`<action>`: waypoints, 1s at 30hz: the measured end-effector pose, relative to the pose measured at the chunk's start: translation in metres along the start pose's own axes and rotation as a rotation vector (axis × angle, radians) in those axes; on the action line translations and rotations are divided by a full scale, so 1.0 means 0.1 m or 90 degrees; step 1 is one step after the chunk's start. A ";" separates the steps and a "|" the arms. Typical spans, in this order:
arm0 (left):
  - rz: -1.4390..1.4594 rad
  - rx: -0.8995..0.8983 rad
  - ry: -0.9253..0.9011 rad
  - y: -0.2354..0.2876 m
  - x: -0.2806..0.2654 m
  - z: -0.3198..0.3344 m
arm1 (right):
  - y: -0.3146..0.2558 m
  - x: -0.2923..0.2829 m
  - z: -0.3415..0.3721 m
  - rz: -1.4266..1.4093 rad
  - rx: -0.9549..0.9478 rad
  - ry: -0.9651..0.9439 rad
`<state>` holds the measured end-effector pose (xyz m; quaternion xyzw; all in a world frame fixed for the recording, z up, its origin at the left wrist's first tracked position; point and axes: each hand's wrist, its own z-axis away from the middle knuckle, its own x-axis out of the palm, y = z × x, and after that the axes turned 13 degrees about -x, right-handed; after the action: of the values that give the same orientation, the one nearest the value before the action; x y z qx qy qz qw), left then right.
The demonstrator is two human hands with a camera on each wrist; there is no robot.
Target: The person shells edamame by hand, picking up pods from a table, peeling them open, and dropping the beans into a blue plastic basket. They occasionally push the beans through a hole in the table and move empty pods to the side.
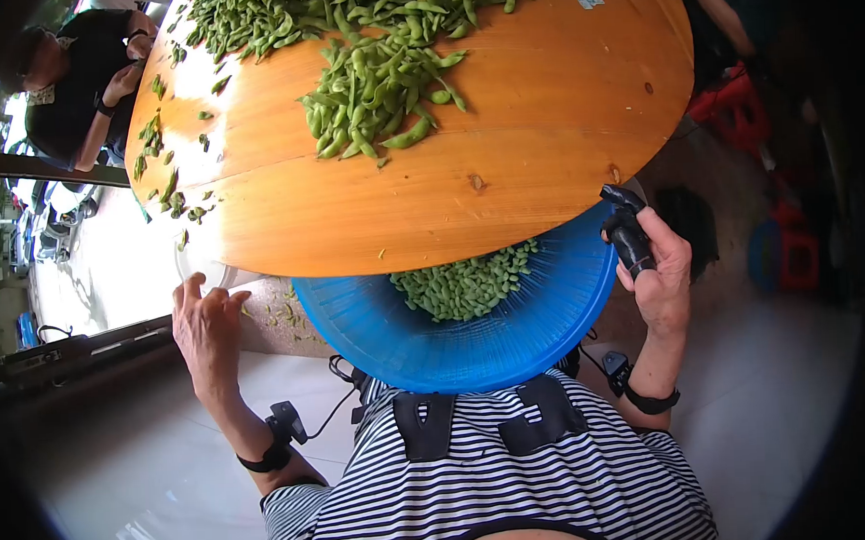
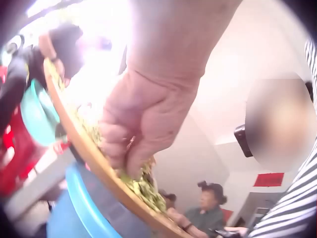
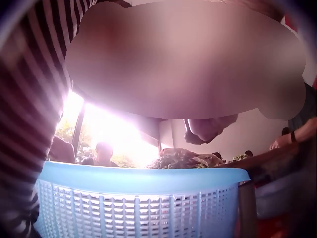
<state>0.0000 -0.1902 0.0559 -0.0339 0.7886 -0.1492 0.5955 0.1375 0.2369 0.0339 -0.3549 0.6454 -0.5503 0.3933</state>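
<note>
black-and-white striped shirt (image 1: 471,495); black wrist straps (image 1: 267,459), dark cable (image 1: 331,417); right hand (image 1: 667,293) with black finger coverings (image 1: 630,242).

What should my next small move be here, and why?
Probably reach your left hand to the nearer pod pile and take a pod: none shows clearly in that hand, whole pods lie heaped on the table, and the blue basket partly under its edge holds loose beans.

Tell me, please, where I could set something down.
Mostly bare: the wooden table right of the green pods, toward its rim, and its near strip between those pods and the blue basket. Crowded: the far side, heaped with pods; scraps dot the left edge.
</note>
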 end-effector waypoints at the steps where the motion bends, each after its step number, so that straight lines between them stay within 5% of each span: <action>1: -0.003 -0.002 0.004 0.07 -0.04 -0.07 | -0.01 0.02 -0.02 -0.003 -0.004 0.000; 3: 0.358 -0.024 0.042 0.40 -0.16 -0.26 | -0.02 0.05 -0.04 0.021 -0.012 -0.055; 7: 0.632 0.161 -0.051 1.19 -0.22 -0.67 | -0.12 0.20 -0.04 0.023 -0.018 -0.063; 10: 0.601 0.201 -0.065 1.56 -0.03 -0.98 | -0.10 0.17 0.00 0.062 -0.037 -0.067; 12: 0.418 0.321 -0.043 1.70 0.15 -1.13 | -0.07 0.10 0.04 0.065 -0.027 -0.060; 17: 0.493 0.285 -0.024 1.80 0.08 -1.10 | 0.03 0.08 0.08 0.015 0.044 -0.043; 20: 0.704 0.098 -0.411 1.81 -0.30 -0.94 | -0.07 0.26 -0.01 -0.044 0.045 -0.077; 24: 0.975 0.002 -0.643 1.97 -0.33 -0.68 | -0.08 0.51 -0.13 -0.106 0.042 -0.092; 30: 0.988 0.026 -0.700 2.07 -0.24 -0.66 | -0.06 0.66 -0.26 -0.204 0.047 -0.130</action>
<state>-0.0301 0.0256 0.0371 0.4446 0.1974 0.3109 0.8165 0.0858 0.1886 0.0341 -0.4924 0.5166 -0.5902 0.3773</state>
